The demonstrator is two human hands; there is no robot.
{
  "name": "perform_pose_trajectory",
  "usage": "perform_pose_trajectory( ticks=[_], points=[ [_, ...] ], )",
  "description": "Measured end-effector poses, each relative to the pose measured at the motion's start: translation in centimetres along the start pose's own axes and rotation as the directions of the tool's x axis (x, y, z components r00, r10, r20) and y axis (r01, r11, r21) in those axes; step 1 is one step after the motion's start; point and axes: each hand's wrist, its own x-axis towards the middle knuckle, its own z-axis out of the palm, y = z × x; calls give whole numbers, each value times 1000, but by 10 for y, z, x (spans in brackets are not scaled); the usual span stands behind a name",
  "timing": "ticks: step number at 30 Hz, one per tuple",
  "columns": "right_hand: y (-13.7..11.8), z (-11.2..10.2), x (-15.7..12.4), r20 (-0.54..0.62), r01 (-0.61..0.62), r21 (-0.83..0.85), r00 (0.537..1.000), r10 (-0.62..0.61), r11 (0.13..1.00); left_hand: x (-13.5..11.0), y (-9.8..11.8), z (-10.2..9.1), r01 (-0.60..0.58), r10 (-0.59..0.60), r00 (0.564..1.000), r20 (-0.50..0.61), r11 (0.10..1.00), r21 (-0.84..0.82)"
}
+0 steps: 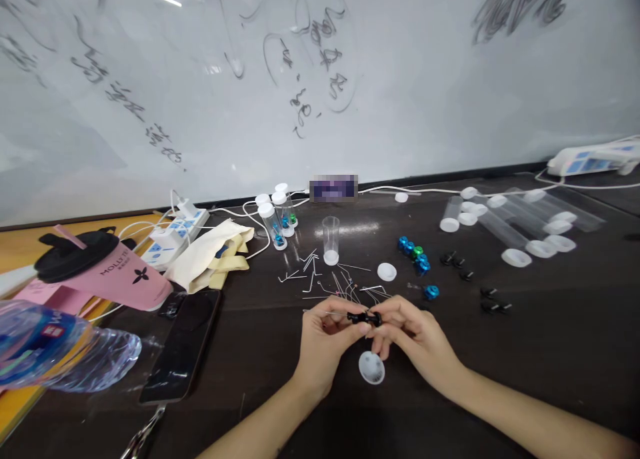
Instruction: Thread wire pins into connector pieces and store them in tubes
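Note:
A small black spindle-like piece with a wider right end (364,318) is pinched between both hands, low over the dark table. The fingers of my left hand (325,335) close on its left part, and a thin metal wire (334,313) runs out beside them. My right hand (417,335) grips its wider end by thumb and fingertips. Just below the fingers lies a white round cap (371,367) with small dark bits in it. Bent metal wires (345,287) lie scattered beyond my hands, near an upright clear tube (331,241) with a white base.
Blue and green round parts (415,252) and small black parts (495,305) lie to the right. Clear tubes with white caps (515,257) rest farther right. Leftward are capped tubes (273,225), a cloth pouch (210,255), a phone (183,345), a pink cup (113,272) and a bottle (65,345).

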Motion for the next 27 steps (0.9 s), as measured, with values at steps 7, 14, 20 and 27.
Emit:
perform_pose_trajectory(
  ticks=[7, 14, 20, 27],
  points=[
    [2, -2, 2, -9, 13, -40, 1000, -13, 999, -1, -1, 1, 11, -11, 1000, -27, 1000, -6],
    [1, 0, 0, -72, 32, -85, 997, -38, 996, 0, -4, -1, 21, -22, 999, -31, 1000, -23],
    [0, -2, 0, -36, 43, -107, 998, -47, 993, 0, -1, -1, 15, -15, 1000, -5, 1000, -12],
    [1, -2, 0, 5, 33, -105, 999, -33, 994, 0, -1, 0, 0, 0, 1000, 1, 1000, -4]
  ],
)
